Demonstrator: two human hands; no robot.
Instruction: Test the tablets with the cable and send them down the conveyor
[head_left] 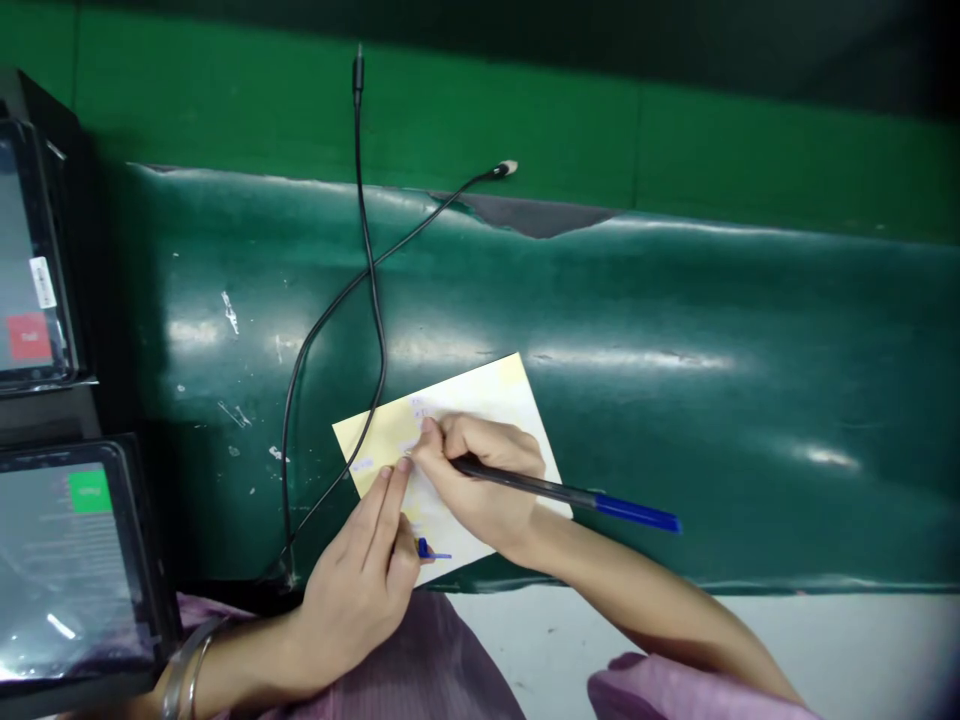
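In my right hand [487, 480] is a ballpoint pen [570, 493] with a dark clear barrel and a blue end pointing right. The fingers pinch it near the tip, which they hide, over a pale yellow and white sheet of paper [525, 400]. Faint handwriting shows on the sheet. My left hand [367, 570] presses two outstretched fingers on the paper, close to the right fingertips. A blue pen cap [424, 549] pokes out from under its curled fingers, partly hidden.
A thin black cable [381, 340] loops across the green mat [712, 420], one strand crossing the paper's left corner. Two tablet-like devices with lit screens stand at the left, an upper one [22, 230] and a lower one [60, 580]. The mat's back edge is torn.
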